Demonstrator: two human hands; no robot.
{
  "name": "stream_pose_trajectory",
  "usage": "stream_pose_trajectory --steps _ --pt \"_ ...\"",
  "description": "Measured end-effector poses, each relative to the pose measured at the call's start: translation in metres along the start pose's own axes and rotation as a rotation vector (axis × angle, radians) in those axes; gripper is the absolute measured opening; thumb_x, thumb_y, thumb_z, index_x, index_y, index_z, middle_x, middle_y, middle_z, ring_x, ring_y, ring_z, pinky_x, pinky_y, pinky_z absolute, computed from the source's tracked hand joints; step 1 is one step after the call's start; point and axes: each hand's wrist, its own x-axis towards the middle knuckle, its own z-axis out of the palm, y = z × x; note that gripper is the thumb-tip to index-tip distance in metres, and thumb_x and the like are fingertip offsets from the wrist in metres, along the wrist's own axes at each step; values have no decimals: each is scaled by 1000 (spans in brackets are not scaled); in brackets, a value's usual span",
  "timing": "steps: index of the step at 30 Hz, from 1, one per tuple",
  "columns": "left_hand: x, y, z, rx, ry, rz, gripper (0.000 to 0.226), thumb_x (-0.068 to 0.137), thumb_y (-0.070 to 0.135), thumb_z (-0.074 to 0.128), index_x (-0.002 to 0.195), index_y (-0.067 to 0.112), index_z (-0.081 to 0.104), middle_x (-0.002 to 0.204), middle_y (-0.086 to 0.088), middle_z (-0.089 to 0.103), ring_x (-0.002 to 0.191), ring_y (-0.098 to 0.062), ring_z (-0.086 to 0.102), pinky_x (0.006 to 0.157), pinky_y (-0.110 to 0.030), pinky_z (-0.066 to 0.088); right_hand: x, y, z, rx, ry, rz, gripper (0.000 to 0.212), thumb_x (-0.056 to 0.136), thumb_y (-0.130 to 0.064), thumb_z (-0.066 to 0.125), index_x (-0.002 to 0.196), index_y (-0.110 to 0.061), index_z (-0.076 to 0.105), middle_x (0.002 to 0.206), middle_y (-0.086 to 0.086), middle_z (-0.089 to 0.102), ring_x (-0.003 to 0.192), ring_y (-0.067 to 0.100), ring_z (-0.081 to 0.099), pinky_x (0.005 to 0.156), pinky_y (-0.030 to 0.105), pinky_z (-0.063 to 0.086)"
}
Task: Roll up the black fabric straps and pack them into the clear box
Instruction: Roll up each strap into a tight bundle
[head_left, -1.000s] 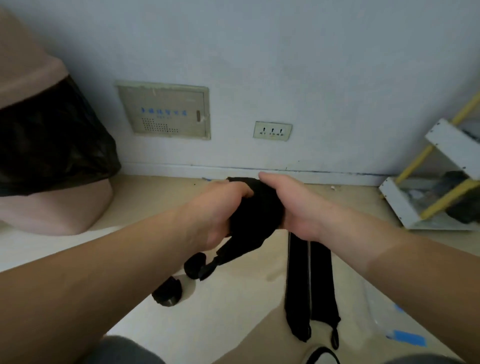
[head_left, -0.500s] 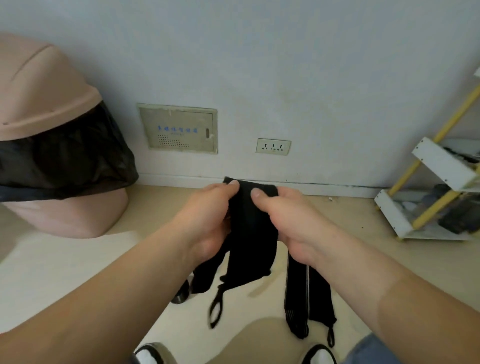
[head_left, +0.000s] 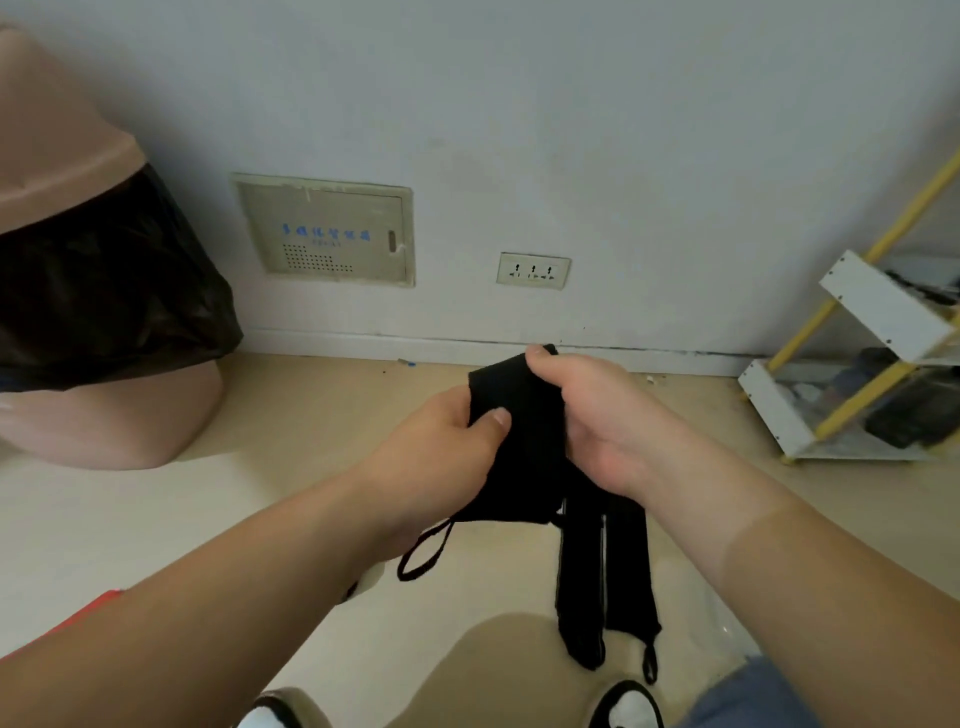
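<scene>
Head view: both bare forearms reach forward over a pale beige floor (head_left: 156, 519), and the two hands meet in the middle of the frame, raised above the floor. Between them is a wide black fabric strap (head_left: 524, 441), bunched and folded. The left hand (head_left: 447, 452) pinches its left edge, the thumb pressed flat on the front face and the other fingers curled out of sight behind the cloth. The right hand (head_left: 608, 421) grips the right side, its thumb hooked over the top corner of the fabric and its fingers wrapped round the edge. From the bottom of the held strap a thin black cord loop (head_left: 423, 551) hangs down to the left.

Just below the right wrist, two more long black fabric straps (head_left: 605, 587) lie side by side on the floor, running toward the person, each ending in a small loop near a black-and-white shoe (head_left: 631, 706).

At the far left stands a pink plastic bin with a black bag liner (head_left: 104, 291). On the white wall behind are a cream rectangular wall panel with blue lettering (head_left: 324, 231) and a cream power socket (head_left: 533, 270). At the right edge is a low white shelf rack with yellow poles (head_left: 857, 364), holding dark items too blurred to identify.
</scene>
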Motion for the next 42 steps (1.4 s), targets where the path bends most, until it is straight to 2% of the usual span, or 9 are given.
stream_pose_trajectory --steps 3,9,17,20,24,28,34,39,42 --pt "16 -1 -9 -79 72 -13 31 114 24 42 119 19 72 105 -5 82 98 -21 80 87 -36 61 -3 5 2 -205 -75 -85 25 108 -37 61 119 -18 72 98 6 82 80 23 80 65 38 63" --pt "37 -1 -26 -254 184 -120 29 111 28 50 116 8 70 93 -11 77 80 -23 75 64 -31 56 6 10 7 -506 -148 -210 32 109 -48 54 118 -24 73 101 3 82 76 20 77 67 34 58" --pt "40 2 -62 292 213 -7 40 105 51 58 94 13 69 79 -5 71 67 -17 67 62 -28 52 17 12 17 -386 -131 -197 26 112 -37 52 109 -15 67 69 5 67 54 20 60 63 39 55" --pt "35 1 -77 528 285 172 11 100 35 69 99 24 66 94 9 70 80 -10 67 70 -25 51 16 5 17 -222 -132 -112 27 113 -30 52 104 -8 64 62 4 59 50 19 53 53 34 53" --pt "25 -13 -68 565 128 396 49 94 9 72 126 45 63 122 19 67 118 -1 64 104 -26 51 15 7 18 -137 -138 -33 26 113 -31 52 96 -12 59 64 5 57 48 17 50 50 31 49" --pt "22 -17 -50 542 66 483 31 100 21 65 122 42 68 112 21 73 114 -3 67 103 -30 52 11 6 14 -74 -185 57 30 114 -36 46 100 -13 59 67 6 52 46 17 44 50 30 45" --pt "21 -2 -49 241 259 362 22 108 34 58 101 24 76 88 -3 79 84 -23 76 80 -47 62 5 -5 -2 -4 -176 -20 83 102 -79 25 89 -6 64 63 14 54 51 26 51 57 36 44" --pt "14 10 -45 -32 243 281 26 111 19 52 109 13 77 90 -6 82 74 -11 76 58 -18 56 4 1 -11 -106 -154 -257 23 97 -30 65 109 -12 70 92 10 67 75 22 64 66 37 50" --pt "14 8 -46 -17 258 263 26 111 20 53 105 15 77 84 2 81 73 -7 76 59 -18 56 5 6 -7 -269 -176 -346 37 87 -34 68 123 -26 75 114 1 76 102 18 71 88 40 56"
